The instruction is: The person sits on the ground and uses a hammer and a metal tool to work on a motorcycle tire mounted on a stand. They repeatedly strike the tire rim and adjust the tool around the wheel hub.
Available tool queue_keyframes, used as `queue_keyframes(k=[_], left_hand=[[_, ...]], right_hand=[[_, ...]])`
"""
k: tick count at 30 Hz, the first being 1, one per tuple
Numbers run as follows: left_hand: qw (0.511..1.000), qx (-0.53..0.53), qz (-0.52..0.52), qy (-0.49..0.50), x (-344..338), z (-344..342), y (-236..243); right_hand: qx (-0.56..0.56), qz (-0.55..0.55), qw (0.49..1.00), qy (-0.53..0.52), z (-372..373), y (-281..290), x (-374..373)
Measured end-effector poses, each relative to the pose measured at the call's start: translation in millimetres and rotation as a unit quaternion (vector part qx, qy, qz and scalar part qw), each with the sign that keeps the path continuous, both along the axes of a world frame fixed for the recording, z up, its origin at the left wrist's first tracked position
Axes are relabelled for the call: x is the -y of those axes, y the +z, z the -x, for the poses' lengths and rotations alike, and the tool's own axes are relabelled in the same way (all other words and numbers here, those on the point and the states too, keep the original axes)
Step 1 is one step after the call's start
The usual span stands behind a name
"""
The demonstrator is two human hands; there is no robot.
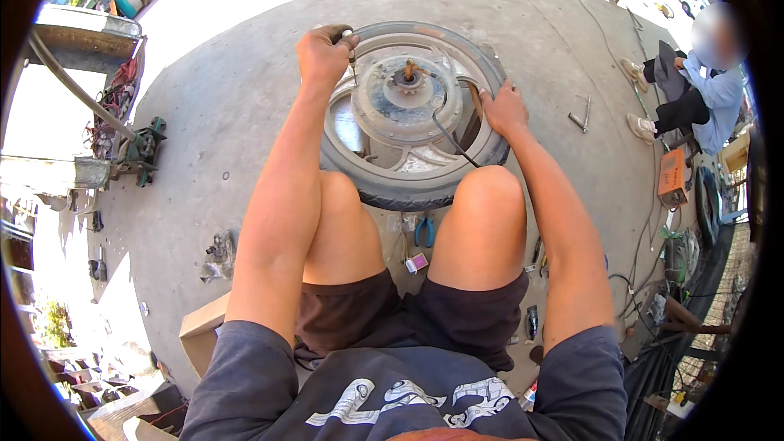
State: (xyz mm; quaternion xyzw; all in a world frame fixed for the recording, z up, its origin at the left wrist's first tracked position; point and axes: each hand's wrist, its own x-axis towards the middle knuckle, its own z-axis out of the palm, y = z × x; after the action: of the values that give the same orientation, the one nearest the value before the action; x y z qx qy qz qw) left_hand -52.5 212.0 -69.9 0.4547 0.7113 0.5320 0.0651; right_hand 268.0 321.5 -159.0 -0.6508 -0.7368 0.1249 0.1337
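Wheel [400, 120] lies roughly flat on the concrete floor [245, 106], hub [367, 98] up, my 2 knees [490, 188] at its near edge. Left hand [324, 53] is closed around the handle of 1 screwdriver-like tool [353, 57], over the wheel's far left side, shaft pointing down; can't tell if the tip touches. Right hand [506, 108] is on the wheel's right edge, fingers bent at the tyre [408, 198]; can't tell if it's a full grip.

Handling, my guess: heavy, most weight in the hub, so 2 hands for any lift. Rim [392, 180] and spokes [420, 157] look stiff, tyre gives slightly and grips well. Hub looks grimy, maybe slick. Best hold: opposite sides of the tyre, or the thick spokes. Avoid lifting by the axle [410, 68] at wheel centre, or by the black cable [453, 140] crossing the wheel's near right: bendy, probably the most fragile bit. Tool looks light, stiff. Blue pliers [424, 231] lie just off the wheel's near edge.
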Motion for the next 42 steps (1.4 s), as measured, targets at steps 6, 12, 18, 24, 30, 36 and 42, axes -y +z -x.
queue_keyframes(k=[6, 12, 18, 24, 30, 36, 42], left_hand=[[0.991, 0.095, -0.042, -0.086, -11, 7, -20], [0.970, 0.213, -0.080, -0.081, -28, -6, -24], [0.956, 0.272, -0.080, -0.074, -42, -7, -20], [0.905, 0.386, -0.032, -0.179, -41, 1, -16], [0.899, 0.390, -0.076, -0.186, -41, 8, -32], [0.933, 0.320, -0.127, -0.106, -35, -9, -36], [0.953, 0.266, -0.095, -0.111, -41, 9, -45]], right_hand=[[-0.002, -0.010, 1.000, -0.001, 0, -3, 1], [0.002, -0.001, 1.000, 0.002, 0, 7, 3], [0.001, -0.012, 1.000, 0.002, -3, 0, -4], [0.000, -0.008, 1.000, 0.004, -7, -6, -3], [-0.012, -0.033, 0.999, 0.002, -5, -14, -6], [-0.010, -0.024, 1.000, 0.006, -2, -17, -6], [-0.004, -0.014, 1.000, -0.001, 5, -18, -7]])
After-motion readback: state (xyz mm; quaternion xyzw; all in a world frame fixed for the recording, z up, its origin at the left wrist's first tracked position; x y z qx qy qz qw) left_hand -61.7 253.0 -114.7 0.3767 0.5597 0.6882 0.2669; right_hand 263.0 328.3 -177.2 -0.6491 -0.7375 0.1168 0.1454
